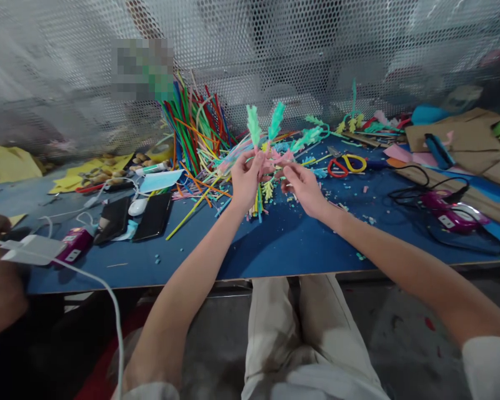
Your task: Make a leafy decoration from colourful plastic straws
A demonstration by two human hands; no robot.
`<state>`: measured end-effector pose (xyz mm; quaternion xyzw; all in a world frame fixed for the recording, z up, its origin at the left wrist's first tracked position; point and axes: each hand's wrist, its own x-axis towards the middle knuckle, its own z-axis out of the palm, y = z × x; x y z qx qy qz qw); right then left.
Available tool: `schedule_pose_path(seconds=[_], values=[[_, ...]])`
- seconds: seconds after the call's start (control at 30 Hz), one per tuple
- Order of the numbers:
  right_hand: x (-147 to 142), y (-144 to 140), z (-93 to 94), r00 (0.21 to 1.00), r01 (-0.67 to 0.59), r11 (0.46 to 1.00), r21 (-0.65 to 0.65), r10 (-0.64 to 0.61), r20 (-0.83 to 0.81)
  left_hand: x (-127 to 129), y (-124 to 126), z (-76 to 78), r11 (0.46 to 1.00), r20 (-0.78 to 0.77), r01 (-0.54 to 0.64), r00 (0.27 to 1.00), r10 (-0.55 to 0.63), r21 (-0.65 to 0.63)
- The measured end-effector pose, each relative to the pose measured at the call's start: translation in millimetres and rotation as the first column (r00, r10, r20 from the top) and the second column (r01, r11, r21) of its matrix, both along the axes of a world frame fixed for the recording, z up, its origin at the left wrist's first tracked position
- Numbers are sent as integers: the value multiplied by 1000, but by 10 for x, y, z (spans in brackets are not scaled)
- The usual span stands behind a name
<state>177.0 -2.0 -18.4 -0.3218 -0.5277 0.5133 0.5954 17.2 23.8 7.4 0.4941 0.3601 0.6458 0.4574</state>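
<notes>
My left hand is closed around the stems of a pipe-cleaner bouquet above the middle of the table. Fuzzy green and teal sprigs stand up from its top, and yellow and blue stem ends hang below the fingers. Close beside it on the right is my right hand, its thumb and fingers bent together at the bouquet's pink part. What lies between those fingertips is too small to make out. Behind the hands lies a heap of loose pipe cleaners in many colours. Scissors with red and yellow handles lie right of the hands.
To the left are dark phones, a blue face mask and a purple power strip with a white cable. On the right lie another purple power strip, black cords and brown paper. A perforated metal panel stands behind. Another person's arm is at far left.
</notes>
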Motion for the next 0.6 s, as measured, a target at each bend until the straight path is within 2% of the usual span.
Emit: schedule_pose_path(seconds=[0.07, 0.17, 0.4, 0.6], values=[[32, 58, 5, 997, 33, 999, 26, -32, -70, 37, -18, -40, 998, 8, 57, 998, -57, -3], [86, 88, 46, 993, 84, 994, 73, -78, -83, 77, -51, -67, 994, 8, 105, 994, -105, 9], [174, 99, 67, 978, 182, 960, 214, -198, 58, 41, -28, -58, 997, -49, 76, 996, -77, -14], [188, 98, 77, 969, 180, 956, 233, -213, 127, 20, -44, -82, 999, -78, 38, 996, -38, -5]])
